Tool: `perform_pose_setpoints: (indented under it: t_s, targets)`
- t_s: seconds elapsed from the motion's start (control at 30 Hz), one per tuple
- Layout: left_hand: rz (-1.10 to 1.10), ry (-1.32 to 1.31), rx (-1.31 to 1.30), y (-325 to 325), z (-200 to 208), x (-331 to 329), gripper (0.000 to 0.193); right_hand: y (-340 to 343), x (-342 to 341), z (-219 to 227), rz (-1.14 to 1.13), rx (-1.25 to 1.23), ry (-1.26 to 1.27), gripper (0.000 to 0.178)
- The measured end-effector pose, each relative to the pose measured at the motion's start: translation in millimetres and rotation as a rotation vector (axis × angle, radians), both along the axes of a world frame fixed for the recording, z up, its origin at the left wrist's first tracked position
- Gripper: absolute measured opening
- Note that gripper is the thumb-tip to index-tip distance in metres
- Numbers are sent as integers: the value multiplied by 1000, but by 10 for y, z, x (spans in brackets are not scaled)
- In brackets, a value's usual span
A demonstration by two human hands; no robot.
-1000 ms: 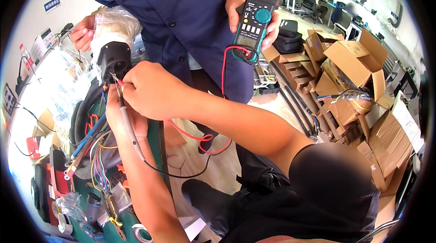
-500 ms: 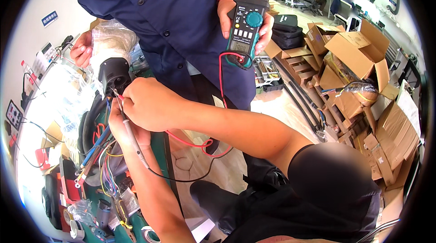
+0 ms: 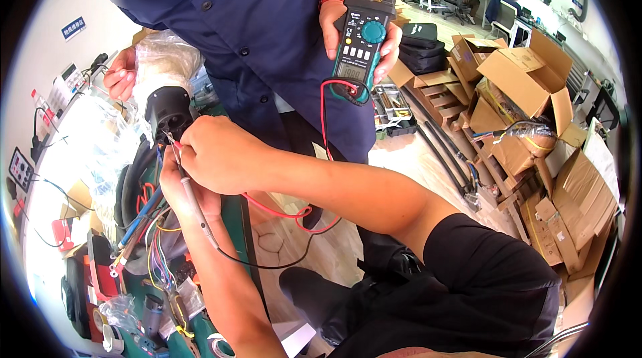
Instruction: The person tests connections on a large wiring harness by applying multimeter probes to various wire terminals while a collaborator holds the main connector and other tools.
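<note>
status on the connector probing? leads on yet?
Done: red lead and black lead run to the clamp meter, held up by a co-worker's hand. In hand: right hand and left hand press probes at the black round connector. Left: display reading too small to tell.

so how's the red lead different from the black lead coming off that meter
The red lead drops from the clamp meter and loops low under the right hand. The black lead sags lower still and runs up to the slim grey probe held in the left hand. The red lead's probe end is hidden behind the right hand; the black lead's probe shows plainly. Both are thin, slack cables, and both probes point at the black connector.
</note>
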State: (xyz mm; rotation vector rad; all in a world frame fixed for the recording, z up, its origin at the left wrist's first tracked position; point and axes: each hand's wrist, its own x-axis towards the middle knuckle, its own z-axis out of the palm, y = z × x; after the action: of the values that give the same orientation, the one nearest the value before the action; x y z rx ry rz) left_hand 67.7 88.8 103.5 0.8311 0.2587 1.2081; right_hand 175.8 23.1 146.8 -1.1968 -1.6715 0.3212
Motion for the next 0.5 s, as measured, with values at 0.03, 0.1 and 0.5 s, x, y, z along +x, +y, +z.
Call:
perform_pose_setpoints:
  t_s: [0.03,0.1,0.5]
  targets:
    - [4,0,5,9,-3,-9,23,3,-5,6,-4,-3,-4,28]
    - [12,1,16,55,-23,-29,22,-1,-6,6,15,-8,3,28]
    - [-61,-37,21,247,-171,-73,27,32,-37,-36,41,68,16,28]
